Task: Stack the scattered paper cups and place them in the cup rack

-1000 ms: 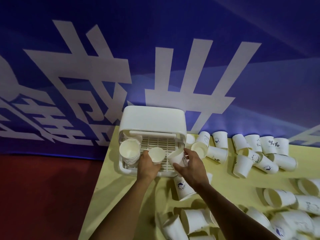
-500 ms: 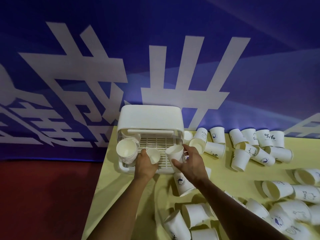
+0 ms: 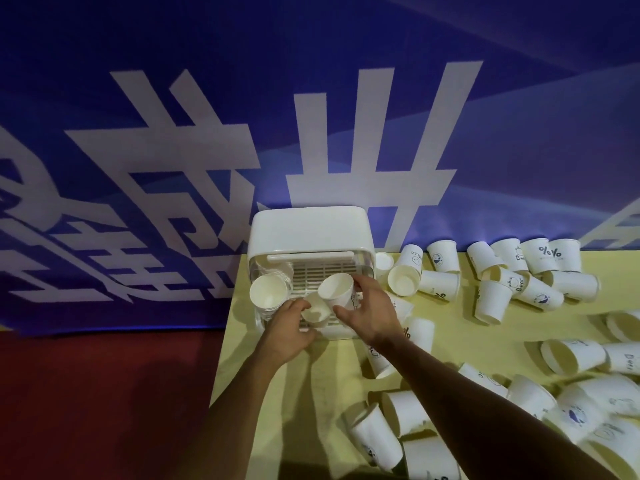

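Head view: left hand (image 3: 289, 329) curled round a cup (image 3: 314, 309), right hand (image 3: 372, 311) pinching a second cup (image 3: 337, 292), both over the rack (image 3: 311, 230) grid. Best to line rims up, nest squarely, then seat beside the stack (image 3: 268, 294) at rack's left. Stack count unreadable. Left grip's far side hidden behind cup. Loose cups (image 3: 429, 455) cut off at bottom edge.

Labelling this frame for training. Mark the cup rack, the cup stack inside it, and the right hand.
cup rack (image 3: 311, 230): head view, on its white lid.
cup stack (image 3: 268, 294): head view, inside the front cup's open mouth.
right hand (image 3: 372, 310): head view, on the back of the hand.
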`<control>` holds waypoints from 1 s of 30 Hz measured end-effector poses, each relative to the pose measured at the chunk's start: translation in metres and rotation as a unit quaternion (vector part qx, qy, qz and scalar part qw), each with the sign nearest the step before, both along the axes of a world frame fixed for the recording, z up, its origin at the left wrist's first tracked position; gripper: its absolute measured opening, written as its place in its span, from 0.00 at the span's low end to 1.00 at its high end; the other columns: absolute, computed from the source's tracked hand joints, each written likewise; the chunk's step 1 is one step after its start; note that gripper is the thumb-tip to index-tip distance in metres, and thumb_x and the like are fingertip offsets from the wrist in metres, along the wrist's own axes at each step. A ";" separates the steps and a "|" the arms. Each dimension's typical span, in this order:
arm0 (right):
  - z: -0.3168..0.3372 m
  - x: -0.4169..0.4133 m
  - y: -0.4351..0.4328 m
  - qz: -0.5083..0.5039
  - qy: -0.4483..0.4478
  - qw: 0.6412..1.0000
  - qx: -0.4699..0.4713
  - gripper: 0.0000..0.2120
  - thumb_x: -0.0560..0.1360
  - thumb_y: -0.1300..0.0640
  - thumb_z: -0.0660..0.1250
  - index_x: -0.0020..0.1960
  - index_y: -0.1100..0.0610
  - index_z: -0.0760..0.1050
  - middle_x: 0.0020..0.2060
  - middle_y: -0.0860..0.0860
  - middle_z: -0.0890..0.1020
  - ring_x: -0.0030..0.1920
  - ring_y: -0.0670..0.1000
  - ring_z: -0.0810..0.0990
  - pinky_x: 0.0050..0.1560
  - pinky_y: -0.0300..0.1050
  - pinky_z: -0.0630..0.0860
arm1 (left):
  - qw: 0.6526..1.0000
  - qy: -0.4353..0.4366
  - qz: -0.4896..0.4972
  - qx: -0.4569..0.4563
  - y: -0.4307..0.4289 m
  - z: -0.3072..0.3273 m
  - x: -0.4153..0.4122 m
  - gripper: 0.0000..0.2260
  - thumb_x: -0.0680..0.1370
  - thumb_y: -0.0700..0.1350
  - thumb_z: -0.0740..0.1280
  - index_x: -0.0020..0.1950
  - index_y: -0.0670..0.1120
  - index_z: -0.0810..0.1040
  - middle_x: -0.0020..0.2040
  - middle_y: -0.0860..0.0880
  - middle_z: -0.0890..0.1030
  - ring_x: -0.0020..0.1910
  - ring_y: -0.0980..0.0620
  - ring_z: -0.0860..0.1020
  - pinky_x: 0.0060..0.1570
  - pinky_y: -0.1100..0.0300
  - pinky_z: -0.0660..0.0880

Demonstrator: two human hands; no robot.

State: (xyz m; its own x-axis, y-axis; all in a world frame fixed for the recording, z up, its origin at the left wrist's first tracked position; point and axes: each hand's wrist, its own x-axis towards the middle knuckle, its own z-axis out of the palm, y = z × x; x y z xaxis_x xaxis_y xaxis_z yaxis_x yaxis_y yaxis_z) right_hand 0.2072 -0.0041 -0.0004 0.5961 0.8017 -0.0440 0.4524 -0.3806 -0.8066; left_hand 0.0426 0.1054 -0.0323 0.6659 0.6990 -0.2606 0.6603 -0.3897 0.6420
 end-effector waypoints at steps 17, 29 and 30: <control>-0.011 -0.019 0.021 0.023 0.059 0.998 0.028 0.30 0.65 0.51 0.77 0.64 0.48 0.70 0.57 0.45 0.75 0.55 0.45 0.75 0.56 0.42 0.75 | 0.999 0.024 0.005 -0.034 0.005 -0.014 -0.018 0.08 0.72 0.44 0.71 0.50 0.48 0.79 0.45 0.53 0.81 0.44 0.55 0.80 0.50 0.55 0.78; -0.037 -0.023 0.028 0.068 0.046 0.996 -0.043 0.33 0.68 0.55 0.77 0.69 0.55 0.68 0.61 0.52 0.75 0.59 0.51 0.76 0.61 0.49 0.75 | 0.987 -0.033 0.114 -0.109 0.002 -0.030 -0.035 0.10 0.69 0.48 0.76 0.46 0.54 0.78 0.43 0.55 0.82 0.46 0.56 0.82 0.52 0.57 0.79; -0.038 -0.022 0.028 0.071 0.044 0.995 -0.048 0.33 0.68 0.55 0.77 0.70 0.55 0.68 0.62 0.53 0.75 0.60 0.51 0.75 0.61 0.50 0.75 | 0.985 -0.039 0.121 -0.114 0.002 -0.032 -0.036 0.10 0.69 0.47 0.76 0.47 0.53 0.79 0.44 0.54 0.82 0.46 0.55 0.82 0.53 0.56 0.79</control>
